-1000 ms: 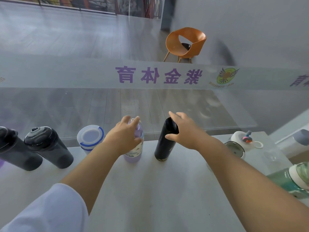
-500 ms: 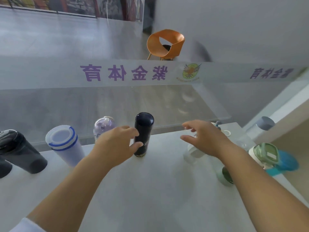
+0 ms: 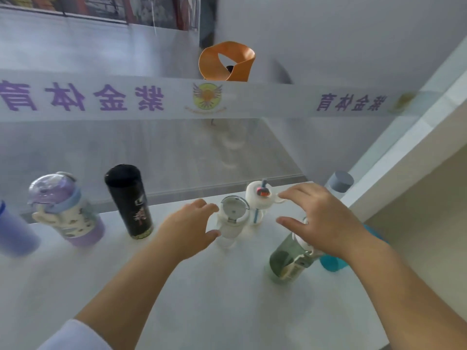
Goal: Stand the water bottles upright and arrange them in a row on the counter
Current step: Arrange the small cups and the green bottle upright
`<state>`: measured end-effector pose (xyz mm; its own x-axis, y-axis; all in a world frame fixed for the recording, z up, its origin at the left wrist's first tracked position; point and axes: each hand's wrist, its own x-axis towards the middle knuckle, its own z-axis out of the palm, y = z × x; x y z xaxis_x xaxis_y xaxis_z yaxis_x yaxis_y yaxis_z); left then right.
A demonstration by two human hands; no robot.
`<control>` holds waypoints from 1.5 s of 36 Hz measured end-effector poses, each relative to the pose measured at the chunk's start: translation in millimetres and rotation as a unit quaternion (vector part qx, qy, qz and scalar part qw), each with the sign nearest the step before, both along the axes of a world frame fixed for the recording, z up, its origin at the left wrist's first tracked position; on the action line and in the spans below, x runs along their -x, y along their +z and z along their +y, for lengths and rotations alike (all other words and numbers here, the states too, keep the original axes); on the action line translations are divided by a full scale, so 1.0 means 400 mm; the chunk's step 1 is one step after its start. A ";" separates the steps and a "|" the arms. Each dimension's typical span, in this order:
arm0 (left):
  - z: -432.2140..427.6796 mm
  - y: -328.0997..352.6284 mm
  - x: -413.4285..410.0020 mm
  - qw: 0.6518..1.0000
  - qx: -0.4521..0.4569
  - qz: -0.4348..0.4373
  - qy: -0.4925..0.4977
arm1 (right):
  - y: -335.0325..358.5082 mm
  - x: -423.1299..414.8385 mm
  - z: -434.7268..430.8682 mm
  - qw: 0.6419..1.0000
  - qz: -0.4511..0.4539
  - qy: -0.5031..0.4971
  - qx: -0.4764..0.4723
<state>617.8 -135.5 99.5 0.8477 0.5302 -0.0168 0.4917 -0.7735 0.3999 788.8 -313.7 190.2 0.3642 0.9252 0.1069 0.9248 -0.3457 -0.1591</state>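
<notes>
On the white counter (image 3: pixel 202 306) a black flask (image 3: pixel 129 200) and a purple bottle (image 3: pixel 65 210) stand upright at the left. A clear bottle with a round flip lid (image 3: pixel 232 218) stands in the middle, and my left hand (image 3: pixel 189 228) is open right beside it, fingers curved toward its left side. Behind it stands a white bottle with a red button (image 3: pixel 259 200). My right hand (image 3: pixel 326 221) hovers open above a green-tinted bottle (image 3: pixel 288 258). A blue bottle (image 3: pixel 336 263) shows partly under my right wrist.
A blue-rimmed cup (image 3: pixel 12 238) is cut off at the left edge. A grey-capped bottle (image 3: pixel 338 183) stands at the counter's far right corner. A glass panel with purple lettering (image 3: pixel 106 97) runs along the back. A beige wall (image 3: pixel 424 198) closes the right side.
The view has swung right. My left hand left the black flask and reached to the clear flip-lid bottle. My right hand moved over the green-tinted bottle.
</notes>
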 end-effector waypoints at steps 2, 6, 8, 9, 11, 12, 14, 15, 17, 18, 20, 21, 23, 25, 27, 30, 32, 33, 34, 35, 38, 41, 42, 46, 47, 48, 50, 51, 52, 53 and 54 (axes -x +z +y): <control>-0.018 -0.010 -0.050 1.000 -0.005 -0.007 0.000 | 0.002 -0.038 -0.026 1.000 -0.001 -0.002 0.007; -0.045 -0.029 -0.127 1.000 0.000 -0.008 0.022 | -0.003 -0.095 -0.063 0.998 0.011 -0.021 0.062; -0.055 -0.041 -0.157 0.999 0.013 0.010 0.033 | -0.008 -0.114 -0.076 0.994 0.028 -0.031 0.100; -0.058 -0.047 -0.170 0.999 0.022 0.020 0.038 | -0.013 -0.123 -0.082 0.992 0.041 -0.034 0.116; -0.062 -0.060 -0.188 0.997 0.041 0.031 0.048 | -0.023 -0.134 -0.087 0.987 0.067 -0.037 0.140; -0.062 -0.066 -0.194 0.997 0.047 0.032 0.053 | -0.029 -0.138 -0.088 0.985 0.081 -0.036 0.148; -0.059 -0.075 -0.202 0.997 0.045 0.033 0.061 | -0.039 -0.144 -0.087 0.980 0.113 -0.035 0.157; -0.055 -0.078 -0.205 0.996 0.042 0.033 0.067 | -0.043 -0.145 -0.084 0.978 0.127 -0.033 0.159; -0.049 -0.081 -0.209 0.995 0.045 0.034 0.077 | -0.050 -0.146 -0.078 0.976 0.146 -0.029 0.159; -0.046 -0.081 -0.210 0.995 0.050 0.034 0.080 | -0.051 -0.147 -0.074 0.975 0.152 -0.026 0.159; -0.042 -0.083 -0.211 0.994 0.066 0.027 0.078 | -0.053 -0.147 -0.067 0.974 0.162 -0.020 0.160; -0.040 -0.084 -0.211 0.994 0.073 0.020 0.075 | -0.054 -0.148 -0.064 0.973 0.166 -0.019 0.158; -0.036 -0.085 -0.211 0.994 0.079 0.010 0.070 | -0.055 -0.149 -0.058 0.974 0.170 -0.019 0.146; -0.032 -0.085 -0.210 0.994 0.085 0.004 0.074 | -0.056 -0.149 -0.050 0.976 0.168 -0.019 0.135; -0.028 -0.087 -0.205 0.993 0.090 0.001 0.082 | -0.057 -0.147 -0.040 0.978 0.167 -0.014 0.127; -0.017 -0.089 -0.186 0.990 0.093 -0.001 0.105 | -0.056 -0.145 -0.019 0.978 0.170 -0.002 0.120; -0.005 -0.088 -0.168 0.988 0.091 0.000 0.121 | -0.055 -0.144 -0.001 0.978 0.165 0.010 0.124; 0.003 -0.087 -0.158 0.988 0.088 0.003 0.127 | -0.055 -0.143 0.009 0.978 0.162 0.016 0.128; 0.011 -0.085 -0.148 0.987 0.086 0.006 0.133 | -0.054 -0.141 0.019 0.979 0.158 0.022 0.130; 0.020 -0.083 -0.138 0.987 0.084 0.009 0.140 | -0.053 -0.139 0.030 0.979 0.154 0.029 0.130; 0.047 -0.078 -0.110 0.984 0.078 0.014 0.161 | -0.052 -0.134 0.064 0.979 0.147 0.049 0.129; 0.073 -0.075 -0.087 0.982 0.073 0.014 0.174 | -0.050 -0.128 0.103 0.979 0.155 0.060 0.117; 0.081 -0.075 -0.081 0.981 0.070 0.016 0.179 | -0.048 -0.125 0.118 0.979 0.159 0.065 0.110; 0.114 -0.077 -0.066 0.980 0.056 0.028 0.189 | -0.041 -0.110 0.183 0.977 0.172 0.089 0.088; 0.122 -0.077 -0.064 0.980 0.053 0.030 0.191 | -0.041 -0.106 0.199 0.977 0.172 0.095 0.081; 0.129 -0.077 -0.063 0.980 0.049 0.034 0.192 | -0.040 -0.103 0.216 0.977 0.172 0.100 0.073; 0.142 -0.078 -0.063 0.979 0.044 0.041 0.194 | -0.040 -0.099 0.250 0.978 0.170 0.109 0.062; 0.148 -0.078 -0.065 0.979 0.044 0.042 0.194 | -0.041 -0.098 0.267 0.978 0.166 0.113 0.059; 0.154 -0.078 -0.066 0.979 0.045 0.042 0.195 | -0.042 -0.097 0.282 0.978 0.162 0.117 0.057; 0.159 -0.078 -0.067 0.979 0.048 0.042 0.196 | -0.043 -0.098 0.298 0.978 0.159 0.119 0.055; 0.163 -0.079 -0.068 0.978 0.050 0.042 0.197 | -0.044 -0.099 0.312 0.979 0.157 0.121 0.054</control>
<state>645.1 -70.2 67.9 0.5710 0.8079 -0.1456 0.7782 -0.4763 0.4093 828.4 -188.8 172.6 0.1316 0.9882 -0.0779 0.8929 -0.1523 -0.4237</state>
